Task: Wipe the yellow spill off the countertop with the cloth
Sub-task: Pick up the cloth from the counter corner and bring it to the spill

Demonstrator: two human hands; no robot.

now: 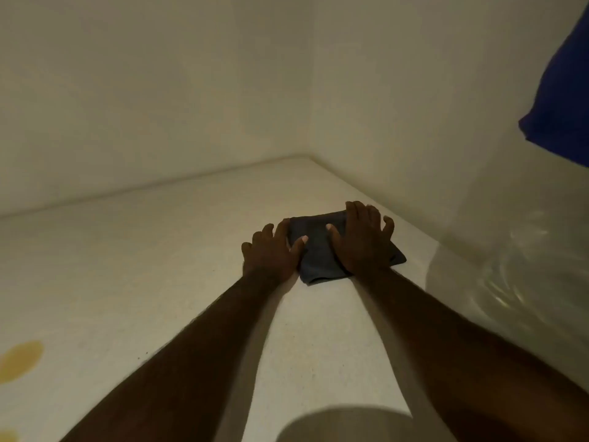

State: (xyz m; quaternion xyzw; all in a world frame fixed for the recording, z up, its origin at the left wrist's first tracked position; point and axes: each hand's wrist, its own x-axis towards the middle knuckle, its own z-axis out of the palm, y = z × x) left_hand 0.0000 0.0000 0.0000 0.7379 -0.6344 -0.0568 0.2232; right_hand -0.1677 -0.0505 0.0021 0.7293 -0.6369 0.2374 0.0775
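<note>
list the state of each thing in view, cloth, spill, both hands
cloth: dark, folded, flat on the countertop near the far corner
yellow spill: unwiped, at the left edge, well apart from the cloth
left hand: open, fingers spread, on the cloth's left edge
right hand: open, palm flat on the cloth
blue fabric: hanging at upper right

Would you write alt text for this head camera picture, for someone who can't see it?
Two bare hands, left hand and right hand, press flat on a folded dark cloth near the far corner of a pale countertop. A yellow spill sits untouched at the left edge. Blue fabric hangs upper right.
</note>
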